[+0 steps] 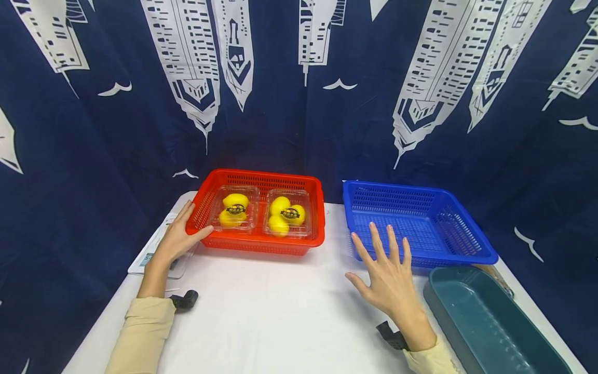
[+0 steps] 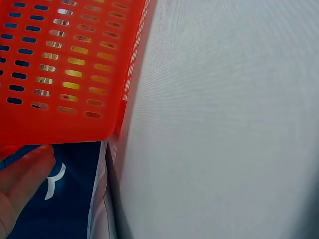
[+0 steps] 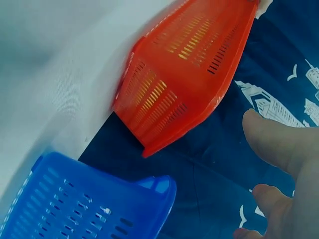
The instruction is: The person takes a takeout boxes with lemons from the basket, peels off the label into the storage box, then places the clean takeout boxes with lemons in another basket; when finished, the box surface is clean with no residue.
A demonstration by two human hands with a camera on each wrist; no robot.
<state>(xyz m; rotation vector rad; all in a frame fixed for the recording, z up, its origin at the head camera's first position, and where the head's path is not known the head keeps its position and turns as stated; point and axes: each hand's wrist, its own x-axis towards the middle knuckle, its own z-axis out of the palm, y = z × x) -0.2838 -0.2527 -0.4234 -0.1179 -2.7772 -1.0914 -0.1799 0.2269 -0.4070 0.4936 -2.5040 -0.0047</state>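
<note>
A red plastic basket (image 1: 257, 242) stands at the back, left of the middle. Inside it, side by side, lie two clear plastic boxes of lemons, a left box (image 1: 235, 209) and a right box (image 1: 287, 213), each with a dark label. My left hand (image 1: 179, 236) is at the basket's left end, thumb apart from the fingers and overlapping the front left corner. In the left wrist view its fingers (image 2: 30, 172) show close by the basket's corner. My right hand (image 1: 388, 278), holding nothing, hovers with fingers spread in front of a blue plastic basket (image 1: 420, 255).
A deep teal tray (image 1: 446, 317) sits at the right, in front of the blue basket. Partly behind the left arm lie a flat white printed item (image 1: 151, 249) and a clear-edged object. A navy curtain (image 1: 280, 130) with white building prints hangs behind the white table (image 1: 280, 311).
</note>
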